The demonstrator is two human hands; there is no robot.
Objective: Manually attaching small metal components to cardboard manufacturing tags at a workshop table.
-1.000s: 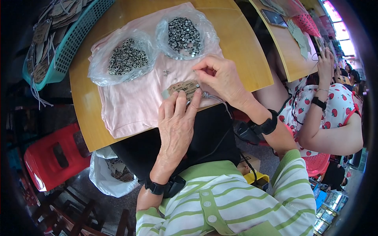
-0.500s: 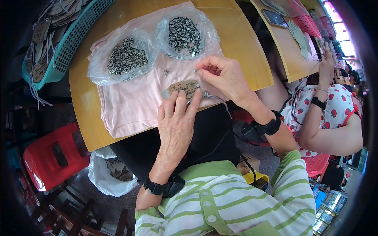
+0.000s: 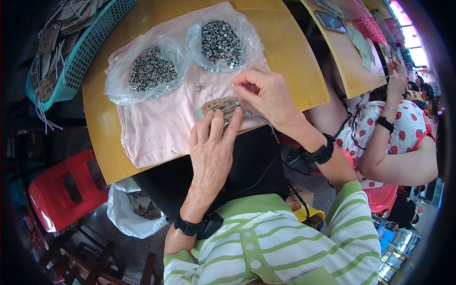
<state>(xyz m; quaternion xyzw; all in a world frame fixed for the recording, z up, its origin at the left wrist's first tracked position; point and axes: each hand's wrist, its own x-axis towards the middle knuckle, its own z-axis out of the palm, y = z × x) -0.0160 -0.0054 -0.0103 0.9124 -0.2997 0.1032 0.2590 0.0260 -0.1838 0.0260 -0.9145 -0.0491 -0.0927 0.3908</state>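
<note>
A brown cardboard tag (image 3: 219,107) with a small round metal stud at its right end lies on the folded pink cloth (image 3: 142,135). My left hand (image 3: 212,142) rests on the tag's near edge, its fingers spread and holding nothing. Up and to the right of the tag, thumb and index of my right hand (image 3: 267,97) are pinched on a small silver metal stud (image 3: 232,85). From the tag's right end runs a grey cord (image 3: 256,116). Several loose metal pieces (image 3: 199,88) sit on the cloth beyond the tag.
Two clear plastic bags hold many metal pieces: open-centred ones (image 3: 152,69) left, round caps (image 3: 221,42) right. A teal basket (image 3: 88,52) of tags stands at far left. A red stool (image 3: 64,190) and white bag (image 3: 128,216) are below; another person (image 3: 399,137) sits at right.
My right hand has shifted slightly to the left, the stud still pinched. My left hand stays on the tag.
</note>
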